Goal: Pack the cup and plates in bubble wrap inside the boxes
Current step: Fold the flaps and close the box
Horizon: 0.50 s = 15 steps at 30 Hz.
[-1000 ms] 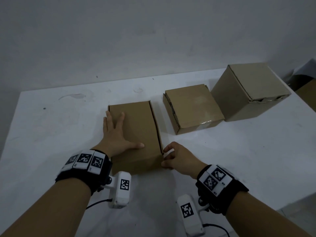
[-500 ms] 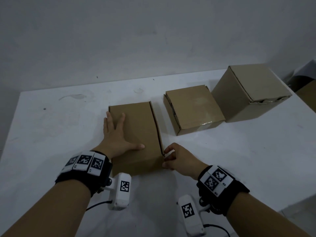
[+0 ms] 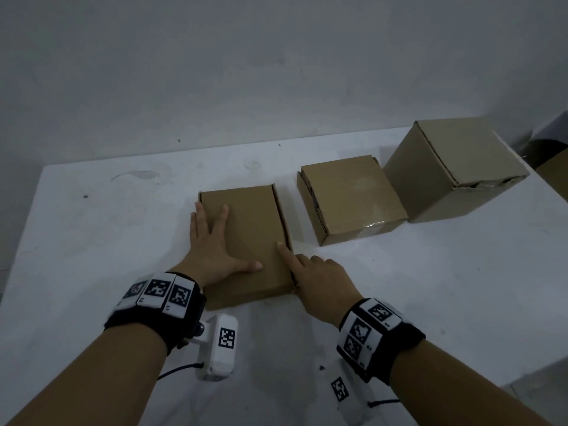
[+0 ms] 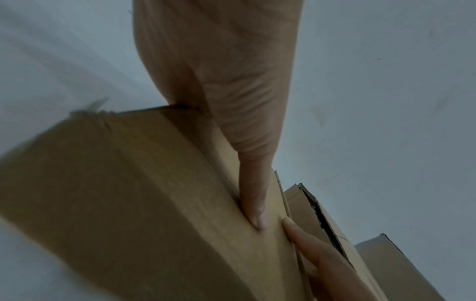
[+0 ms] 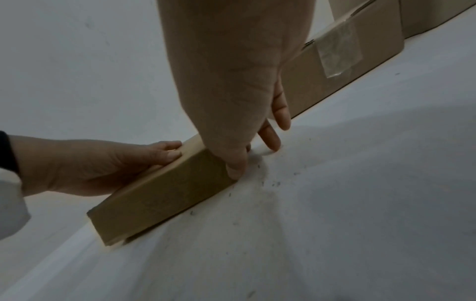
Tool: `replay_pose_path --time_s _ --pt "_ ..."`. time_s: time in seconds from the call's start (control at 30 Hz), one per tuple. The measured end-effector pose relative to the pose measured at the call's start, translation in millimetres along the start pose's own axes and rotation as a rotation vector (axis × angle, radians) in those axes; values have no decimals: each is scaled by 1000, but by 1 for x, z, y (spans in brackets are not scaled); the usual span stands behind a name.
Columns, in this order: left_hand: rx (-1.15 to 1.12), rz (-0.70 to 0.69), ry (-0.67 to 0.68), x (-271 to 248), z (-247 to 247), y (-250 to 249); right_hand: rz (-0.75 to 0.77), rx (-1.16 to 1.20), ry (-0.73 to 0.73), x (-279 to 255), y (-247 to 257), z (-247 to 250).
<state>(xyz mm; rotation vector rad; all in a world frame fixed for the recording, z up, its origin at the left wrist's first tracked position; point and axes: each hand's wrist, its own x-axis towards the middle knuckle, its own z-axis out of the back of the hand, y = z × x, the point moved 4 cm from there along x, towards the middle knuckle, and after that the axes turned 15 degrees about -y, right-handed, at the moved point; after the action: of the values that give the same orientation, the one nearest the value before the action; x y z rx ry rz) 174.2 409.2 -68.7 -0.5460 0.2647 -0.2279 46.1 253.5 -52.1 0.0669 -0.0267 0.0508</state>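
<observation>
On the white bench (image 3: 92,272), three cardboard boxes sit in a row. Nearest is the flat box (image 3: 255,229), its lid down. The left hand (image 3: 212,247) lies palm-down on that lid, fingers straight and spread, thumb out toward the right edge. The right hand (image 3: 319,281) rests at the box's right near corner, forefinger stretched onto the lid's edge, other fingers loosely bent down the side. A middle box (image 3: 350,195) and a tall box (image 3: 455,167) stand closed to the right. Cup and plates cannot be seen.
</observation>
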Motion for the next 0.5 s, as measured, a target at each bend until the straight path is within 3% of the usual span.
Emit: replay_pose_path --time_s 0.13,0.23,0.4,0.5 --pt "-40 -17 3 0 3 1 22 -65 -13 5 0 6" --pt "-283 -6 -14 -1 18 10 113 -21 -24 17 9 11" --pt "-616 325 -201 -15 34 54 218 -5 64 39 23 -6" --pt "-784 545 -111 -32 32 64 178 -5 76 46 21 -13"
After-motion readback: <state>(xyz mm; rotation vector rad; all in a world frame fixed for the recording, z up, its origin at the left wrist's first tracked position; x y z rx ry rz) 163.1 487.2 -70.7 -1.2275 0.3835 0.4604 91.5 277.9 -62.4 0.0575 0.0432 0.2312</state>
